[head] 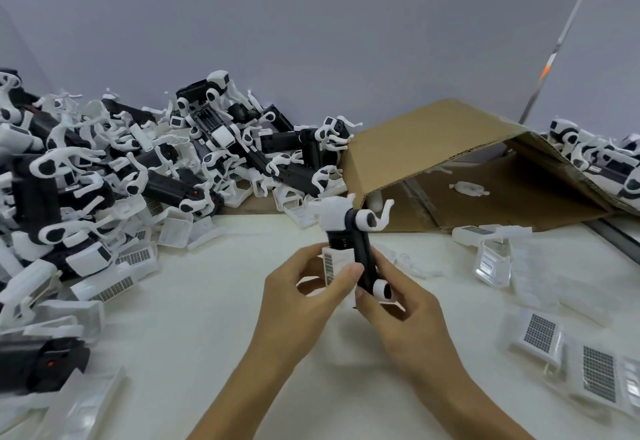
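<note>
A black-and-white plastic device (356,231) stands nearly upright above the middle of the white table (194,328). It has a white head, white round knobs and thin white hooked arms. My left hand (304,304) grips its lower left side, thumb pressed on a translucent white piece with a dark grid label (330,266). My right hand (398,315) curls round the black body from the right, just below a white knob (381,290). The bottom of the device is hidden by my fingers.
A large pile of similar black-and-white devices (104,176) fills the left and back. An opened cardboard box (450,169) lies on its side at back right, more devices (595,159) beyond it. Clear plastic cases with grid labels (554,346) lie at right and near left.
</note>
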`<control>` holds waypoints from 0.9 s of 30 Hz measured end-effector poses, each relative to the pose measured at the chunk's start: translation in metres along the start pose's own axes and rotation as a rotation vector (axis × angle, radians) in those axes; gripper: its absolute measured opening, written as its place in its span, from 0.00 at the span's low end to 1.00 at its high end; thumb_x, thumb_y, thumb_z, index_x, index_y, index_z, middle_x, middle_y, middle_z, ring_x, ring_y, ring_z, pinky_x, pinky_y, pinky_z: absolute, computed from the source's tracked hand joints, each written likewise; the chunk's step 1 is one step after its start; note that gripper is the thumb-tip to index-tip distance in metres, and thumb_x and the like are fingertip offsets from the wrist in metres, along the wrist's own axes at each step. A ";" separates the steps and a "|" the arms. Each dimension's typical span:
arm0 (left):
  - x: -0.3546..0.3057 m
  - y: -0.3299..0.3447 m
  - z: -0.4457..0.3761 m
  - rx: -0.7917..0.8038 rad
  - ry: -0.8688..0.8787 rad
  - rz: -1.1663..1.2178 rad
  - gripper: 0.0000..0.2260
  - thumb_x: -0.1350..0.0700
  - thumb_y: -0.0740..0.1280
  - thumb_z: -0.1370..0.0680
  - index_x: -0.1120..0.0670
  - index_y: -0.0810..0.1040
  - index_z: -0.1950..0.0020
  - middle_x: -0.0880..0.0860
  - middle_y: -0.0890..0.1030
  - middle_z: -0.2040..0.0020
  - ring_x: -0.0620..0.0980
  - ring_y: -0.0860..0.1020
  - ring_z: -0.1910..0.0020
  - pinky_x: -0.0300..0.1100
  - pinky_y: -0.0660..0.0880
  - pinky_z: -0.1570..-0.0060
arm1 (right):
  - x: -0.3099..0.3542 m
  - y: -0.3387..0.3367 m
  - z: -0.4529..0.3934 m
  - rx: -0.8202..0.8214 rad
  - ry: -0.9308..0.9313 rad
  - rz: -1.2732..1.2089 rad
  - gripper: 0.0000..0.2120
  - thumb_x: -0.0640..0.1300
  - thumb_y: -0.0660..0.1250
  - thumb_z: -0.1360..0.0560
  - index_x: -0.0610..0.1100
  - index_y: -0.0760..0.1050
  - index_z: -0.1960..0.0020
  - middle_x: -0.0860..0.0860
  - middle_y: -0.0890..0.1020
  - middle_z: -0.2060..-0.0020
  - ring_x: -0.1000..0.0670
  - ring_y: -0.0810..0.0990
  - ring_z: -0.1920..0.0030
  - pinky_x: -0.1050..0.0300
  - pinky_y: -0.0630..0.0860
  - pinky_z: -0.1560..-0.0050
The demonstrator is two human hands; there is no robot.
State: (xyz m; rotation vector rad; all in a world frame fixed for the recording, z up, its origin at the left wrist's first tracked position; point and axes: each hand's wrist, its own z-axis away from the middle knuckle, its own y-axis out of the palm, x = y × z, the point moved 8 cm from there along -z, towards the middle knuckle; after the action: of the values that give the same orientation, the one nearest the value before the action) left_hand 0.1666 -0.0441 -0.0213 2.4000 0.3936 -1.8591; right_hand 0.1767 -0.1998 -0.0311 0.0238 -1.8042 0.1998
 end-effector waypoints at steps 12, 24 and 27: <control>-0.011 -0.004 0.003 -0.073 -0.006 0.268 0.21 0.43 0.81 0.33 0.45 0.76 0.48 0.53 0.86 0.55 0.51 0.86 0.59 0.40 0.80 0.66 | 0.002 0.023 0.001 0.311 0.030 0.017 0.24 0.50 0.54 0.28 0.75 0.75 0.43 0.70 0.83 0.46 0.59 0.82 0.46 0.52 0.81 0.51; -0.021 0.017 0.017 0.074 0.245 -0.069 0.24 0.43 0.78 0.30 0.35 0.67 0.42 0.43 0.80 0.46 0.48 0.82 0.47 0.35 0.80 0.58 | 0.020 -0.011 -0.004 -0.024 -0.068 -0.104 0.14 0.64 0.70 0.34 0.63 0.84 0.51 0.60 0.87 0.52 0.58 0.84 0.48 0.67 0.80 0.53; -0.014 0.025 0.017 0.171 0.112 0.114 0.19 0.46 0.73 0.28 0.39 0.71 0.41 0.45 0.82 0.45 0.49 0.82 0.46 0.42 0.81 0.56 | 0.016 -0.020 -0.006 -0.096 -0.055 -0.156 0.16 0.63 0.70 0.36 0.58 0.83 0.51 0.58 0.87 0.56 0.59 0.85 0.54 0.71 0.78 0.59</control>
State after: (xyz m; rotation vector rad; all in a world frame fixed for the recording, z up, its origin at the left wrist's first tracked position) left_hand 0.1535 -0.0740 -0.0150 2.5837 0.1046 -1.7825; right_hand 0.1813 -0.2168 -0.0118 0.1026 -1.8557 0.0014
